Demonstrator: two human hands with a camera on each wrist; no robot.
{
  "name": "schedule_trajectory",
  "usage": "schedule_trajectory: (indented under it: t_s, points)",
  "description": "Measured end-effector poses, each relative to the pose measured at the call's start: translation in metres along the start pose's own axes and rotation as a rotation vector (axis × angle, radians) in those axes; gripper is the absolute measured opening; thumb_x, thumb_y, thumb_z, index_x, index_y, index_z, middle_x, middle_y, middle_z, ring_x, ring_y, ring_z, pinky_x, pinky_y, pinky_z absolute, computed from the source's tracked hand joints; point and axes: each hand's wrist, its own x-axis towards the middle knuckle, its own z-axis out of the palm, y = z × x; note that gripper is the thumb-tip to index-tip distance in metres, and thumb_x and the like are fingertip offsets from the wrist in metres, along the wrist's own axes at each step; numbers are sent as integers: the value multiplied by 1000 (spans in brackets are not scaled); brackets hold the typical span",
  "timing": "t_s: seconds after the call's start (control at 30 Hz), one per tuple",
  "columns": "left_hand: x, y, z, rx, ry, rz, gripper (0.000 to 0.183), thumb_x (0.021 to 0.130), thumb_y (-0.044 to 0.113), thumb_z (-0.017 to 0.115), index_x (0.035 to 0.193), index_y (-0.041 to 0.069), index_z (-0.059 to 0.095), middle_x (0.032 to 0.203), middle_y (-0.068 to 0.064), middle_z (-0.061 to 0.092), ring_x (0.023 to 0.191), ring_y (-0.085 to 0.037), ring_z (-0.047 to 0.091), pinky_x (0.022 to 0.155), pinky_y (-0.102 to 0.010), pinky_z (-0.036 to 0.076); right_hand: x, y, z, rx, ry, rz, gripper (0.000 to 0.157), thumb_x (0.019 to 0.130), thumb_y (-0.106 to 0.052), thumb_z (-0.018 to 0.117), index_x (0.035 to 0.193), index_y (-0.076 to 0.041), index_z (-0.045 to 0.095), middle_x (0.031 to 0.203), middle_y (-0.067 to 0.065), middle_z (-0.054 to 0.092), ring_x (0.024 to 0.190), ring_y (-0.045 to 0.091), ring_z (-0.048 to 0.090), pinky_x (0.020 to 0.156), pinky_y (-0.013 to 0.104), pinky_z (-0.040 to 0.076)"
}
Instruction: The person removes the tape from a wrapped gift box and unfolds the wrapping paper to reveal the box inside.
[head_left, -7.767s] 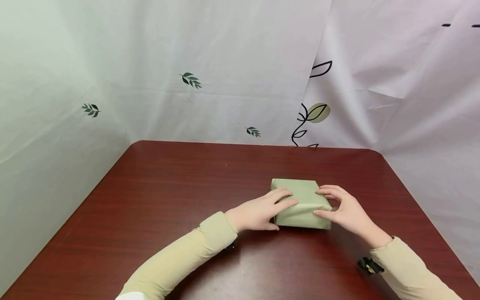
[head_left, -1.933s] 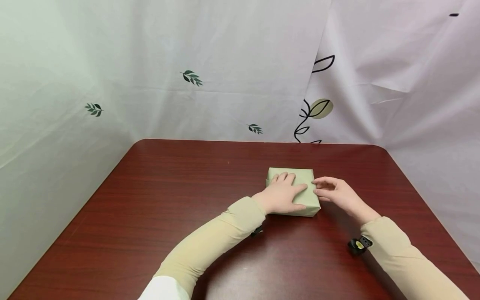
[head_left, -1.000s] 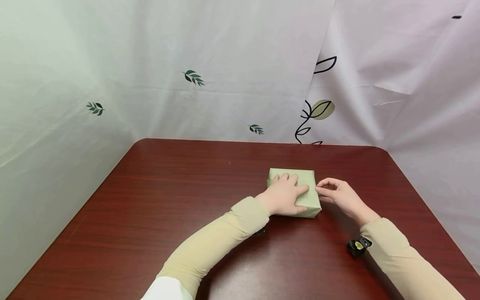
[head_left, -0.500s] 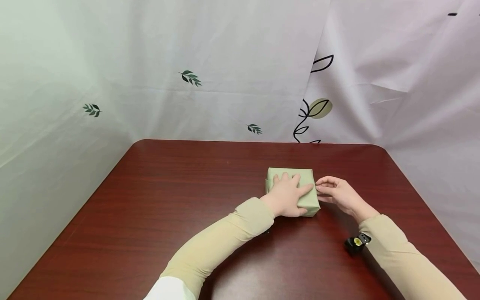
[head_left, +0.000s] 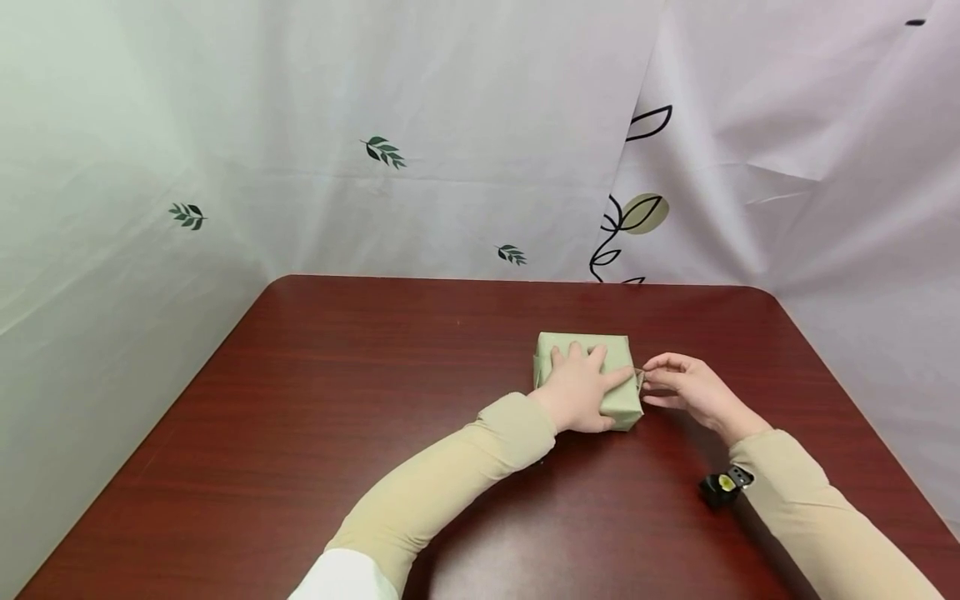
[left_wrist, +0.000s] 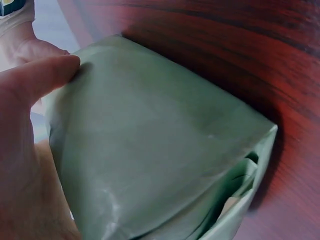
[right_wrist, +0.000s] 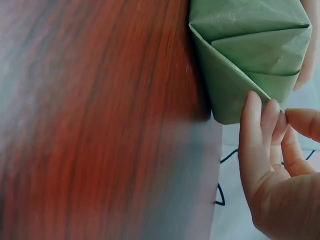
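Observation:
A box wrapped in light green paper (head_left: 617,354) sits right of the table's middle. My left hand (head_left: 576,392) lies on its top with fingers spread, holding it down. At the box's right end, my right hand (head_left: 693,392) pinches the edge of a loose paper flap (right_wrist: 222,85) between thumb and fingers; it stands out from the end. Folded layers of paper (right_wrist: 260,52) show behind that flap in the right wrist view. The left wrist view shows open folds (left_wrist: 235,185) at another end, with a small tan patch inside.
The dark red wooden table (head_left: 337,400) has a rounded far edge. A white curtain with leaf prints (head_left: 450,208) hangs behind it and along both sides. A small black camera (head_left: 720,487) is strapped beneath the right wrist.
Earlier both hands held the box's sides; since then the left hand has moved on top and the box slightly away. In the last half second the right hand moved right, drawing the flap out.

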Motion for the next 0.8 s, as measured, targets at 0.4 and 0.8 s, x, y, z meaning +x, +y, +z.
schedule_trajectory:
  t_s: [0.4, 0.8]
  points:
    - [0, 3, -1, 49, 4, -13, 76, 80, 67, 56, 146, 48, 23, 139, 0, 39, 117, -28, 43, 93, -52, 39, -1, 4, -20, -371, 48, 98, 24, 93, -10, 53, 107, 10, 54, 87, -3, 64, 78, 4, 62, 71, 25, 54]
    - [0, 4, 2, 50, 10, -21, 77, 79, 67, 57, 146, 48, 23, 140, 0, 38, 119, -28, 42, 94, -54, 38, 2, 10, -20, -681, 65, 83, 17, 84, -6, 61, 93, 8, 64, 72, -2, 62, 67, 11, 56, 58, 27, 47]
